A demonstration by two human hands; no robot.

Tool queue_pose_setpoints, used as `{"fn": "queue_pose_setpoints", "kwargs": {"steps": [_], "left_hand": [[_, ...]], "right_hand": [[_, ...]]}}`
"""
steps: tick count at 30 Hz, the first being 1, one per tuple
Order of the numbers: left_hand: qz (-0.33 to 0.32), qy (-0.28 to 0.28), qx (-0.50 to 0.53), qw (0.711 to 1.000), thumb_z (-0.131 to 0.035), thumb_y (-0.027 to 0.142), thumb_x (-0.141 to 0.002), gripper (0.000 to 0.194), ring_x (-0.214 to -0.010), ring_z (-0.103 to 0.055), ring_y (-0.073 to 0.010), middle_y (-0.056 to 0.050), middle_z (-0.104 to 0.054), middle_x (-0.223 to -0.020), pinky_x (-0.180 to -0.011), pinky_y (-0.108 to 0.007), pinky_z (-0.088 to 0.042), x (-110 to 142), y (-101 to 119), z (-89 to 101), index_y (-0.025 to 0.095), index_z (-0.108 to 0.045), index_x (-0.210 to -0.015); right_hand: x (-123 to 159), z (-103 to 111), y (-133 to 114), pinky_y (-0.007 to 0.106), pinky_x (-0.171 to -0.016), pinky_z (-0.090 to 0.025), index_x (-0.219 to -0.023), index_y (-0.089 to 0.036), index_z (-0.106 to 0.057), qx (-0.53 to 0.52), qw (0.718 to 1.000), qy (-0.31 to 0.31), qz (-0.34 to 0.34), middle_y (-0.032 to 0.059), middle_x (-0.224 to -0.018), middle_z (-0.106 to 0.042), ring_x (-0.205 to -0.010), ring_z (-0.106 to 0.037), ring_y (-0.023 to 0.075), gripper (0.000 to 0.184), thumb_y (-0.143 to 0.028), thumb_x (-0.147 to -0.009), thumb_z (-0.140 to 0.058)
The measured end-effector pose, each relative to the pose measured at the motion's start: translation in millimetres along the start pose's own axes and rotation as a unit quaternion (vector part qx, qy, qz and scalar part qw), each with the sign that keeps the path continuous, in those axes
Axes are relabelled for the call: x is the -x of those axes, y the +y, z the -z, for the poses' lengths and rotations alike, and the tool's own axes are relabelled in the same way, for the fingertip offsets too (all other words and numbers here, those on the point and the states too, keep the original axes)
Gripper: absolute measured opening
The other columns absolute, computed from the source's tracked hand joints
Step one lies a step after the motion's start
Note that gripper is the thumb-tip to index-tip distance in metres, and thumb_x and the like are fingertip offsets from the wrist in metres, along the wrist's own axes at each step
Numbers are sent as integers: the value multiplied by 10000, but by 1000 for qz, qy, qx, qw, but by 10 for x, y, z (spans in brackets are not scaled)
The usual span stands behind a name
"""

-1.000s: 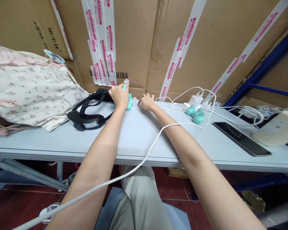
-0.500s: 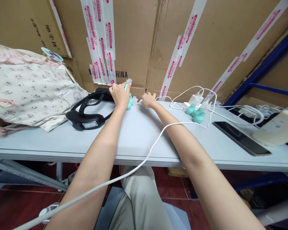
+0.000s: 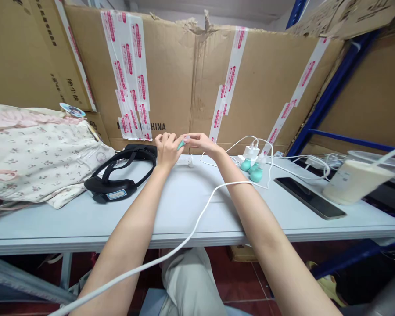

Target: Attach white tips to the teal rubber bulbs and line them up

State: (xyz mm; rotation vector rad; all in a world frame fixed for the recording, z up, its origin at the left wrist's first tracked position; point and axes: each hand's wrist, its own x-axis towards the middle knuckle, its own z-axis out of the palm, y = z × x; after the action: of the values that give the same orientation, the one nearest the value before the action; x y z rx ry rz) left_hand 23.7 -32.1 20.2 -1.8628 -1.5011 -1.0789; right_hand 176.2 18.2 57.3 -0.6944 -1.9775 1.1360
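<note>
Evidently, a two-handed hold: teal squeeze bulb (image 3: pixel 181 145) and clear tip (image 3: pixel 186 139) before a taped carton (image 3: pixel 171 83).
We see the left hand (image 3: pixel 167 150) closed around the mostly hidden bulb, presumably bracing it so that its tip faces the right hand (image 3: pixel 200 141), whose fingers meet that tip; whether they pinch it, we cannot tell. A small clear fitting (image 3: pixel 191 162) stands below on the tabletop (image 3: pixel 191 202); more teal bulbs (image 3: pixel 256 174) cluster beside a white charger (image 3: pixel 251 152). On the carton we read "CHINA"; the black headband's label (image 3: pixel 116 195) is illegible.
</note>
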Motion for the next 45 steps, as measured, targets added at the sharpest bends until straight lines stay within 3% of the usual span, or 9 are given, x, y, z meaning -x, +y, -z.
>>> {"fn": "queue_pose_setpoints", "kwargs": {"steps": [6,10,14,19,29,33,36,40,45], "left_hand": [[33,7,41,999,-534,332,-844,367,-1079,-531,-251,-111,-611,-1094,-985,-391,-329,-41,54,-5,198,-523,-1186],[39,-69,72,994,-514,353,-863,364,-1025,-586,-217,-95,-620,-1135,-834,-300,-430,-58,-26,-65,204,-513,-1195],[42,-141,17,989,-464,380,-890,320,-1024,-596,-230,-85,-657,-1084,-822,-297,-432,-69,-17,-84,243,-591,-1149],[68,-141,-48,987,-429,380,-904,310,-954,-615,-251,-115,-656,-1015,-752,-303,-435,-103,66,-18,198,-636,-1043],[85,-117,-103,984,-377,403,-921,326,-933,-611,-271,-149,-634,-1007,-716,-314,-421,-105,9,-19,177,-579,-1040],[157,-99,-94,978,-368,433,-917,374,-910,-618,-287,-169,-650,-982,-738,-333,-419,-88,-131,-11,159,-615,-976],[267,-17,-70,961,-340,505,-908,433,-935,-616,-296,-163,-662,-1004,-751,-342,-412,-85,-315,51,190,-625,-998],[365,104,-31,925,-226,476,-942,465,-956,-617,-266,-141,-665,-1044,-752,-323,-398,-93,-427,101,225,-593,-1078],[337,79,-39,937,-255,514,-929,474,-923,-621,-255,-132,-679,-953,-749,-304,-395,-52,-332,13,222,-604,-1062]], "right_hand": [[5,28,59,308,-908,-460,-994,-171,-689,-74,996,27,32,47,-990,-701,-956,-621,163,412,-319,-617,-765],[7,-15,158,293,-912,-469,-946,-175,-681,-105,993,41,35,33,-957,-702,-921,-628,140,349,-270,-617,-753],[-7,-42,260,280,-850,-491,-859,-153,-677,-122,990,68,-12,17,-824,-696,-806,-635,117,273,-240,-609,-747],[-77,-87,262,268,-765,-497,-824,-132,-683,-84,987,136,0,15,-738,-684,-712,-617,115,263,-235,-591,-746],[-139,-381,180,263,-790,-473,-859,-186,-700,111,955,263,78,10,-803,-706,-812,-640,166,186,-267,-720,-607],[-128,-263,166,250,-813,-448,-972,-190,-679,174,925,322,102,18,-892,-698,-856,-628,170,270,-321,-795,-522],[-105,-104,242,237,-803,-439,-1048,-189,-655,212,928,296,82,25,-961,-700,-895,-626,161,299,-316,-828,-497],[-57,-149,396,249,-780,-413,-1056,-250,-667,347,919,181,37,12,-984,-712,-934,-628,166,262,-270,-824,-548],[-23,-505,475,318,-846,-331,-1080,-241,-655,511,858,42,12,68,-955,-723,-979,-622,215,275,-259,-811,-604]]}}
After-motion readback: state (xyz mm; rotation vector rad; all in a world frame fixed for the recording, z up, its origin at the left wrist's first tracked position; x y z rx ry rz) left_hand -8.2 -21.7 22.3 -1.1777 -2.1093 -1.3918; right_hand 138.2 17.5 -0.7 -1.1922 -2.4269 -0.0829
